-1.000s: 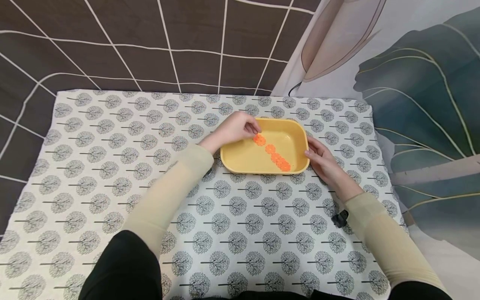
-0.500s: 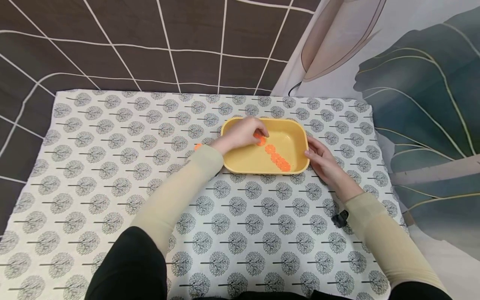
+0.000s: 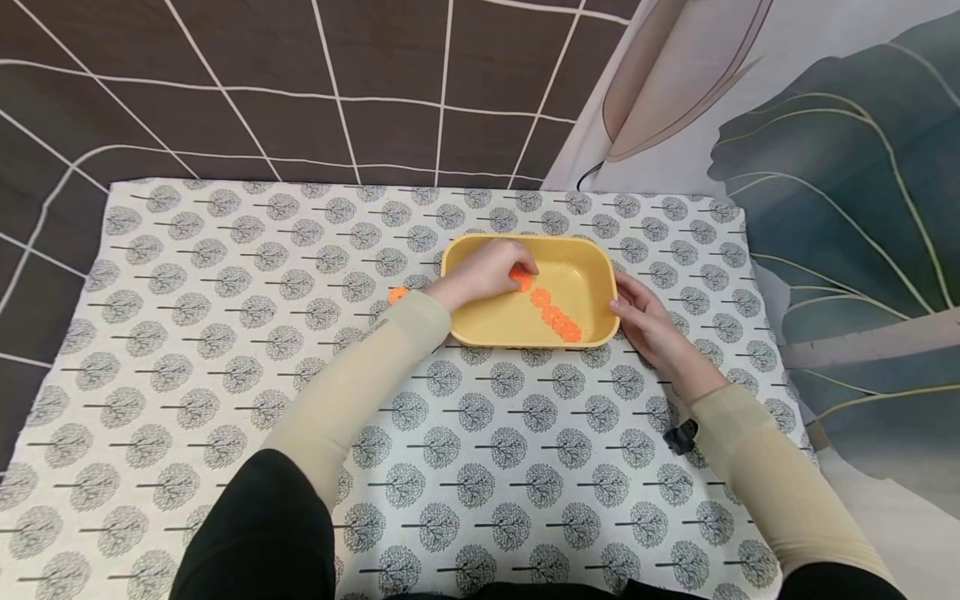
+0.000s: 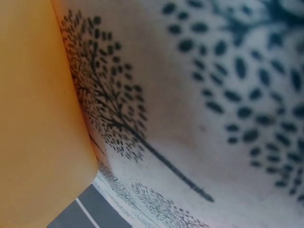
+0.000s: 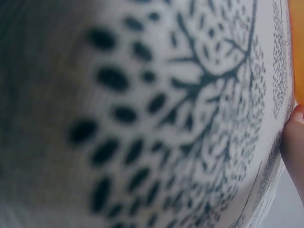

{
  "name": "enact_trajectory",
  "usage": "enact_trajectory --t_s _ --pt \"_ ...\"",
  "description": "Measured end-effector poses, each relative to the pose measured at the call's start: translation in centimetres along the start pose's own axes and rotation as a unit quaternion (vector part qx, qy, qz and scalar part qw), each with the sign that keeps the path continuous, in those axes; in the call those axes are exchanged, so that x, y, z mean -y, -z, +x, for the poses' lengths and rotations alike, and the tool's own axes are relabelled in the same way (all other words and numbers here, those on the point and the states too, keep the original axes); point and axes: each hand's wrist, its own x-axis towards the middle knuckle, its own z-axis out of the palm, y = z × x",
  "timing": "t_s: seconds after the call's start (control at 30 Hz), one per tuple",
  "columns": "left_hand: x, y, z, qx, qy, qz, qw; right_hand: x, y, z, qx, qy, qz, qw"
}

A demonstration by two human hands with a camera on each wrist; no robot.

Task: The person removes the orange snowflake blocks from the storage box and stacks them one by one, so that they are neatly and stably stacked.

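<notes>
A yellow rectangular tray (image 3: 480, 325) with rounded corners lies on the patterned cloth. My left hand (image 3: 491, 268) reaches over its left part, fingers curled down, with an orange scalloped slice (image 3: 521, 277) pinched at the fingertips. Beyond it, more orange slices (image 3: 561, 323) run in a diagonal, partly overlapping row toward the tray's near right corner. My right hand (image 3: 647, 321) holds the tray's right side, thumb at the rim and fingers along the outer wall. The left wrist view shows the tray's outer wall (image 4: 42, 118); the right wrist view shows the right thumb (image 5: 295, 142) beside it.
Another orange slice (image 3: 397, 293) sits on the cloth left of the tray, beside the left sleeve. White cloth (image 3: 225, 333) with grey tree prints covers the table. Dark gridded fabric (image 3: 300, 83) hangs behind, and a patterned curtain (image 3: 847, 208) hangs to the right.
My left hand has moved slightly right and farther over the tray. The slice on the cloth has come into view beside the left sleeve. My right hand stays at the tray's side.
</notes>
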Motion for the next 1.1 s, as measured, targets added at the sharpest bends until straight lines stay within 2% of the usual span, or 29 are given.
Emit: enact_trajectory --t_s 0.5,1.1 --pt "-0.07 -0.17 0.03 -0.001 0.002 0.022 0.9997 0.1 0.05 0.03 0.0 -0.002 -0.003 1.0" --pt "0.1 -0.63 -0.12 0.02 -0.027 0.034 0.9989 -0.01 -0.01 0.03 -0.001 -0.006 -0.012 0.9999"
